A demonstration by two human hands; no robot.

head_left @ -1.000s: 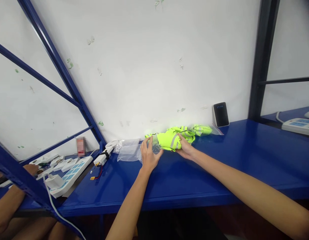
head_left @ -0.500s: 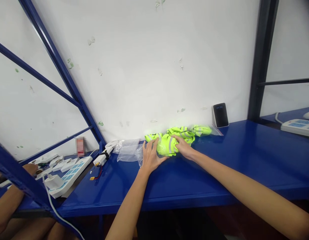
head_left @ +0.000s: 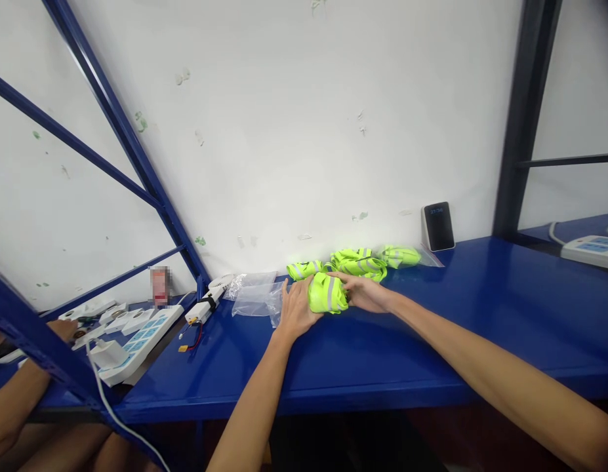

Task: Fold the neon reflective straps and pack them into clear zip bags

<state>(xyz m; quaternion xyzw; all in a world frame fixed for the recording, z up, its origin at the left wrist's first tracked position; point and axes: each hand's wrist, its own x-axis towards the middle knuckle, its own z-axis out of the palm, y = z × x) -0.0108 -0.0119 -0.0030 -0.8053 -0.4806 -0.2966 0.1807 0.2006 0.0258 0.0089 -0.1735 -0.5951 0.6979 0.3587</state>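
A white wall [head_left: 304, 131] is seen behind a blue table [head_left: 406, 341]. Near the middle of the frame, a bright yellow bundle [head_left: 328, 293] (it has a gray stripe) is held between the left hand [head_left: 298, 309] and right hand [head_left: 367, 293], both partly curled.

1. A hand can pass between the right arm [head_left: 481, 354] and the clock [head_left: 439, 226].
2. Between both arms, the tabletop's [head_left: 343, 367] front has room, up to the green bundle [head_left: 327, 294].
3. Bright rolls [head_left: 357, 262] block the middle back edge.
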